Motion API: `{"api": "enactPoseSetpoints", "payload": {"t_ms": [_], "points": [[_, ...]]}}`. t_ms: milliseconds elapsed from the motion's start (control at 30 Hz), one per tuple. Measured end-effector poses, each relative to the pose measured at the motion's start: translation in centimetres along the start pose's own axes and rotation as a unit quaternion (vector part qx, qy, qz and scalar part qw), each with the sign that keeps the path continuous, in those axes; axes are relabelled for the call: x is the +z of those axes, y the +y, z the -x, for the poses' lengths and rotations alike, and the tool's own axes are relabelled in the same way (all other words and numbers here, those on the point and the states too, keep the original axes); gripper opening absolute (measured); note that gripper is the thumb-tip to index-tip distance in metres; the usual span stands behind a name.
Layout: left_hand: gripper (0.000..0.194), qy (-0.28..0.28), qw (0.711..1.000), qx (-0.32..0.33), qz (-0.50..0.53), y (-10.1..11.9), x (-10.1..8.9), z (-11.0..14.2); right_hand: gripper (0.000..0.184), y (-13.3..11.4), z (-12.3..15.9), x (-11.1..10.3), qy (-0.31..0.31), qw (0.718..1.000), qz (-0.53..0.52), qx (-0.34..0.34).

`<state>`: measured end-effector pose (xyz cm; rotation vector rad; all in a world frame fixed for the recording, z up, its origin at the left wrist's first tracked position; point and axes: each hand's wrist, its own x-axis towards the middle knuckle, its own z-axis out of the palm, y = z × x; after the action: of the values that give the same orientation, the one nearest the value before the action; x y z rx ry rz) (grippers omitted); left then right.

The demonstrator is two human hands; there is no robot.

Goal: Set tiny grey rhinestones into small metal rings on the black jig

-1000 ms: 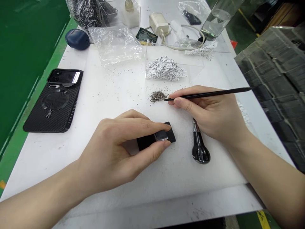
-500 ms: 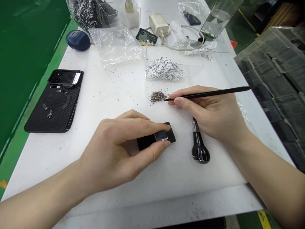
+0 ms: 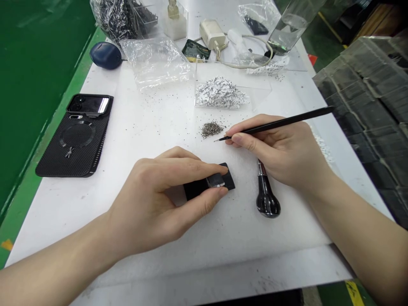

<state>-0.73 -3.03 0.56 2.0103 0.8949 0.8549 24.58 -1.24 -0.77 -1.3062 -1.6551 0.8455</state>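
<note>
My left hand [image 3: 162,191] pinches a small dark rectangular piece [image 3: 215,180] between thumb and fingers. That piece rests on a flat black block [image 3: 230,176], partly covered by the hand. Held like a pen in my right hand [image 3: 270,146] are slim black tweezers [image 3: 287,120], their fine metal tip pointing left. The tip hovers just below and right of a pile of tiny metal parts [image 3: 211,128], apart from it; whether it grips anything is too small to tell. Below the right hand lies an awl-like tool with a glossy black handle [image 3: 267,197], its upper end hidden.
A clear tray [image 3: 255,100] holds white bits behind the metal pile. At left lies a black-cased phone [image 3: 76,136], with a dark blue rounded object [image 3: 106,55] beyond. Plastic bags [image 3: 159,63], a charger [image 3: 212,34] and a water container [image 3: 293,27] stand at the back.
The tweezers' tip has moved from the edge of the metal pile slightly down and left, toward me. My left hand and the dark piece stay put.
</note>
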Motion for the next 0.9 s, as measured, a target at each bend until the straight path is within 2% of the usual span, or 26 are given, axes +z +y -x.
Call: {"api": "enactPoseSetpoints", "payload": {"t_ms": [533, 700, 800, 900], "points": [[0.021, -0.003, 1.0, 0.001, 0.001, 0.2, -0.2, 0.1, 0.009, 0.7, -0.2, -0.3, -0.011, 1.0, -0.005, -0.019], [0.021, -0.007, 1.0, 0.004, 0.007, -0.1, -0.3, 0.2, 0.007, 0.1, 0.2, -1.1, -0.026, 0.996, -0.083, -0.009], [0.023, 0.002, 1.0, 0.016, 0.018, -0.3, -0.2, 0.3, 0.01, -0.9, 0.9, -1.6, -0.038, 0.991, -0.119, -0.042], [0.022, -0.001, 0.999, 0.023, 0.031, -0.3, 0.1, 0.2, 0.013, -1.6, 1.7, -1.7, -0.09, 0.981, -0.146, -0.089]]}}
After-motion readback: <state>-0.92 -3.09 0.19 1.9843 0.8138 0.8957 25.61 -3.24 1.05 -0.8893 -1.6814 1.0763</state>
